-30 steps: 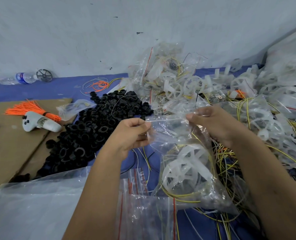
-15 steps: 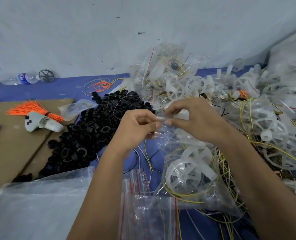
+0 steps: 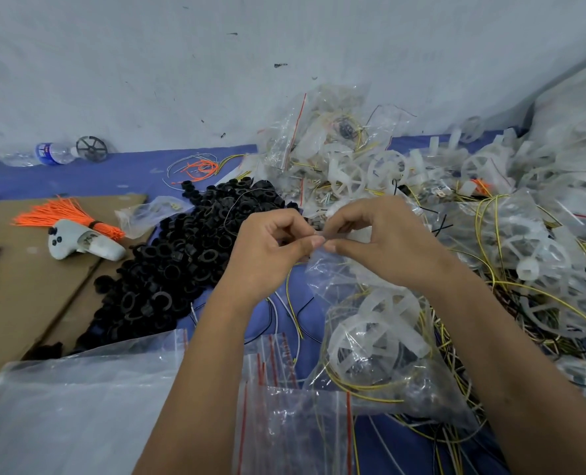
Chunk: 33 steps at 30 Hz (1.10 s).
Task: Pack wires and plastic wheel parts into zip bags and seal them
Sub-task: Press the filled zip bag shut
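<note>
Hands meet mid-mat: left hand (image 3: pixel 267 248) and right hand (image 3: pixel 384 241) both pinch the top edge of a zip bag (image 3: pixel 380 358) between thumb and fingertips. Bag hangs below them, holding white plastic wheel parts (image 3: pixel 377 334) and yellow wires (image 3: pixel 363 389), over the blue mat (image 3: pixel 120 174) toward its near edge.

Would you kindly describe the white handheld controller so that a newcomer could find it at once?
Look to the brown cardboard sheet on the left, beside the heap of black plastic rings. The white controller lies on it, its end against a bundle of orange ties. It is the only solid white thing there, with small dark buttons on its rounded head.
</note>
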{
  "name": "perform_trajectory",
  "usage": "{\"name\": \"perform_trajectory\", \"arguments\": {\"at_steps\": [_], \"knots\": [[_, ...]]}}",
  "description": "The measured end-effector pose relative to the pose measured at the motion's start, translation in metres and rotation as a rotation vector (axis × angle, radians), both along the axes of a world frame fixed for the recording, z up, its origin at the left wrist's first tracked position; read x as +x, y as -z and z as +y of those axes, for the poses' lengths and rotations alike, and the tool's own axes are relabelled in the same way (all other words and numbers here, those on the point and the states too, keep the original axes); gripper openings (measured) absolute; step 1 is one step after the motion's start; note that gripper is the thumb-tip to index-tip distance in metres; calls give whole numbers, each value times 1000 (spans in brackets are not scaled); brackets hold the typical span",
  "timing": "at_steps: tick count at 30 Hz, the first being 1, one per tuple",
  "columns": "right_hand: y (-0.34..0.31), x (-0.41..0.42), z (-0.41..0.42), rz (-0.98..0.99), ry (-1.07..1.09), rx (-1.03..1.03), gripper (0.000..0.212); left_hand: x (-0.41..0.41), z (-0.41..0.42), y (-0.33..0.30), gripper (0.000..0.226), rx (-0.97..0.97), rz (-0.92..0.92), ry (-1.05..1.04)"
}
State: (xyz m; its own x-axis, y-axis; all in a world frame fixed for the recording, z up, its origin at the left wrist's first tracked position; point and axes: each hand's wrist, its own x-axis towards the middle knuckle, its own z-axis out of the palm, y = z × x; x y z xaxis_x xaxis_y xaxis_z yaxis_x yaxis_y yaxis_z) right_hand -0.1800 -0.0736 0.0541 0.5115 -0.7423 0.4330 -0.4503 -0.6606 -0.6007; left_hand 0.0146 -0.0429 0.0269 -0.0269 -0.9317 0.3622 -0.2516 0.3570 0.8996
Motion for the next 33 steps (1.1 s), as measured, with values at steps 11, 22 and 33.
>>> {"name": "perform_trajectory", "arguments": {"at_steps": [11, 22, 33], "knots": [[-1, 2, 2, 1, 24, -22, 12, -3, -3, 4, 9, -65, -72, -2], [0, -7, -2, 81, 78, -43, 9, -1, -4, 6, 12, -62, -145, -19], [0, 0, 1, 64, 47, -44, 10, -2, -4, 7, 9, -94, -172, -11]]}}
